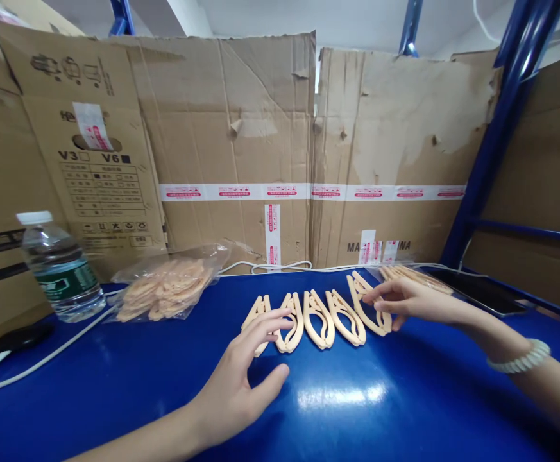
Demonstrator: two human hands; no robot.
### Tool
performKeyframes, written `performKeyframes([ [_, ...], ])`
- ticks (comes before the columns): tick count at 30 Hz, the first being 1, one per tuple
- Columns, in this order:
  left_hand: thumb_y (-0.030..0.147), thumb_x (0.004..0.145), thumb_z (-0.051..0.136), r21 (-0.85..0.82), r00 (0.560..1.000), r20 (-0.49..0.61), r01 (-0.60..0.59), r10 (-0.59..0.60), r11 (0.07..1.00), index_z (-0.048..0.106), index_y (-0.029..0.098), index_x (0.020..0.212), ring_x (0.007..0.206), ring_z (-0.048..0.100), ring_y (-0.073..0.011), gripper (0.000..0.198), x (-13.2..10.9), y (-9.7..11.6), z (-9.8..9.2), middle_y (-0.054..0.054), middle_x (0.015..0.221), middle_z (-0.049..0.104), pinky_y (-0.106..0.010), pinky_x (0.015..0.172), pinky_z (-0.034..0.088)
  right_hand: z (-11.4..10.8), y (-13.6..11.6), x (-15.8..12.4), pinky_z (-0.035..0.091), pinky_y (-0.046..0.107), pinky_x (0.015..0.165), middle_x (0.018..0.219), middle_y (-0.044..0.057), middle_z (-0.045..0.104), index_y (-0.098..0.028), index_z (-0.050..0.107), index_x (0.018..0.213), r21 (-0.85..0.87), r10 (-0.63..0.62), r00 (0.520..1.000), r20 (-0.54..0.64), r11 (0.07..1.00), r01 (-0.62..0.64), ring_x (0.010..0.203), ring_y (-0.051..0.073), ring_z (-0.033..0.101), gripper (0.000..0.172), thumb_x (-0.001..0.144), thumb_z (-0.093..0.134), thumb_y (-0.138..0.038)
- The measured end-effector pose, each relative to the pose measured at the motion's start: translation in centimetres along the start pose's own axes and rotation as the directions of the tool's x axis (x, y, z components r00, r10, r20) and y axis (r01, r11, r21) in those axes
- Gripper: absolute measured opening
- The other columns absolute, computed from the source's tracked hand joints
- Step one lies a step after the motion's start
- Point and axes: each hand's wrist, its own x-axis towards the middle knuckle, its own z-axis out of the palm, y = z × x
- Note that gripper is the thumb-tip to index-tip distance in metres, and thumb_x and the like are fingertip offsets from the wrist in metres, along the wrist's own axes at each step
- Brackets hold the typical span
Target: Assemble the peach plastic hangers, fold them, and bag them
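Several folded beige plastic hangers [319,324] stand in a row on the blue table [164,385], their narrow ends pointing away. My left hand [246,372], thumb and fingers spread, hovers over the near left part of the row and partly covers the leftmost hanger [255,311]. It holds nothing. At the right end, my right hand [402,301] has its fingers bent around the rightmost hanger [359,289], which sits slightly farther back and tilted. A pale beaded bracelet circles the right wrist.
A clear bag of beige pieces [167,289] lies at the back left, beside a water bottle [63,276]. Another bag [414,277] and a dark phone [476,292] are at the back right. White cables [63,353] cross the table; cardboard [226,147] walls the back.
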Motion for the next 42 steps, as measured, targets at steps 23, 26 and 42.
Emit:
performKeyframes([
  [23,0.026,0.084,0.058,0.435,0.993,0.117,-0.078,0.03,0.897,0.052,0.027,0.133,0.139,0.03,-0.0356,0.05,-0.7,0.5,0.6,-0.01,0.148,0.042,-0.058,0.111,0.027,2.5,-1.1,-2.0,0.038,0.052,0.101,0.13,0.016,0.051,-0.022,0.047,0.137,-0.589,-0.297,0.952,-0.069,0.783,0.202,0.12,0.034,0.048,0.054,0.093,0.045,-0.053],
  [26,0.045,0.08,0.064,0.478,0.981,0.182,-0.032,-0.063,0.878,0.037,0.032,0.145,0.143,0.013,-0.0432,0.071,-0.8,0.6,0.9,-0.009,0.157,0.023,-0.067,0.11,0.018,5.8,-1.4,-2.7,0.02,0.063,0.109,0.153,0.014,0.026,-0.029,0.035,0.147,-0.59,-0.307,0.951,0.042,0.76,0.272,0.14,0.041,0.019,0.069,0.088,0.05,-0.062],
  [42,0.068,0.082,0.048,0.61,0.898,0.318,0.051,-0.303,0.791,0.023,0.027,0.15,0.141,0.002,-0.0457,0.084,4.0,-0.8,0.7,-0.022,0.156,0.015,-0.074,0.104,0.004,8.3,-1.9,3.5,0.009,0.066,0.109,0.158,0.014,0.009,-0.031,0.024,0.15,-0.618,-0.253,0.95,0.184,0.721,0.312,0.143,0.039,0.001,0.078,0.087,0.041,-0.073],
])
